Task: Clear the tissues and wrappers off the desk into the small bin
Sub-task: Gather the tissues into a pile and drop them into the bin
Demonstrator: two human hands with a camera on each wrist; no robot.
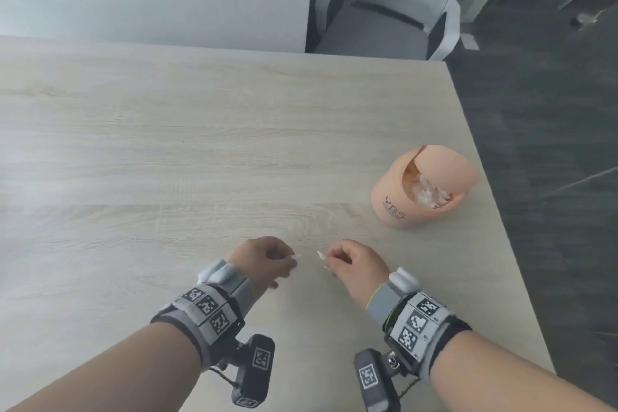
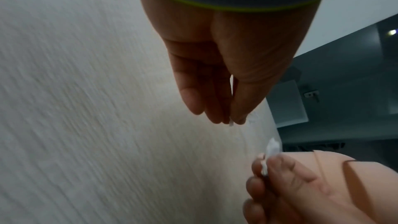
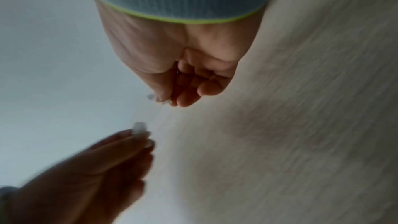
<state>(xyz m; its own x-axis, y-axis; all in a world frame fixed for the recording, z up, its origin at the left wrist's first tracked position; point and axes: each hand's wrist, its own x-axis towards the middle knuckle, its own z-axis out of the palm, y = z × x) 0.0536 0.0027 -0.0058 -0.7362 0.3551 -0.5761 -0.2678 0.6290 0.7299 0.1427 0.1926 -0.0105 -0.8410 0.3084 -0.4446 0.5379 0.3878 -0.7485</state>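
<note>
A: From the head view, where are the hands?
B: Both hover over the near part of the desk (image 1: 200, 130). The left hand (image 1: 264, 259) pinches a tiny white scrap (image 1: 296, 256) between thumb and fingertips; the right hand (image 1: 354, 262) pinches another white scrap (image 1: 320, 255). The two pieces sit just apart.
A: And the bin?
B: The small peach bin (image 1: 394, 207) stands far right of the hands, near the desk's right edge, lid tilted open, crumpled clear wrappers (image 1: 429, 192) inside.
A: The left wrist view?
B: Left fingers pressed together, thumb against them, a white sliver at the tips; the picture is blurred.
A: The right wrist view?
B: Right fingers curled, thumb and forefinger nipping its scrap, also blurred.
</note>
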